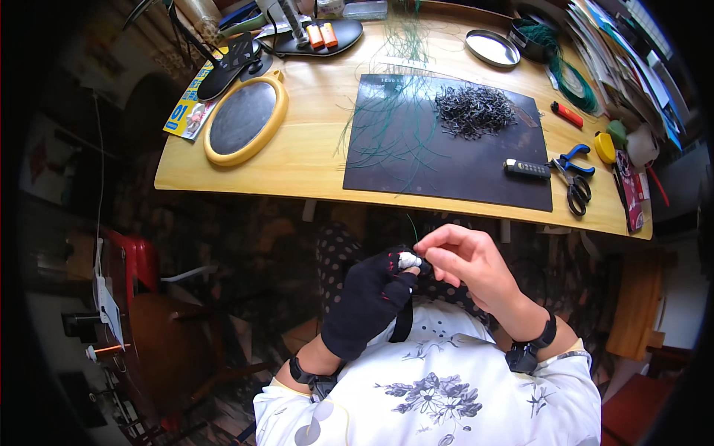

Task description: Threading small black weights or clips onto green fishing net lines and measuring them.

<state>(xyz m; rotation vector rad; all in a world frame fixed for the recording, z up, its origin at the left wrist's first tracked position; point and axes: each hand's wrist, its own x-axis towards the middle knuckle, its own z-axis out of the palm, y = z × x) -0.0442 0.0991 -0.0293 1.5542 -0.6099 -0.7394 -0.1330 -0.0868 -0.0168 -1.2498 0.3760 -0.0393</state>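
Above my lap, my left hand wears a black fingerless glove, with white wrapping on one finger. Its fingers are closed, and what they grip is hidden. My bare right hand meets it, thumb and forefinger pinched at the left fingertips. A thin green thread sticks up from between the two hands. On the table ahead lies a dark mat, bearing a heap of small dark metal pieces that look like hooks. Loose green strands spread over the mat's left part.
The wooden table has its near edge just beyond my hands. Scissors, blue-handled pliers, a dark cutter-like tool and a red lighter lie right. A yellow-framed oval mirror lies left; a round tin lid sits far right.
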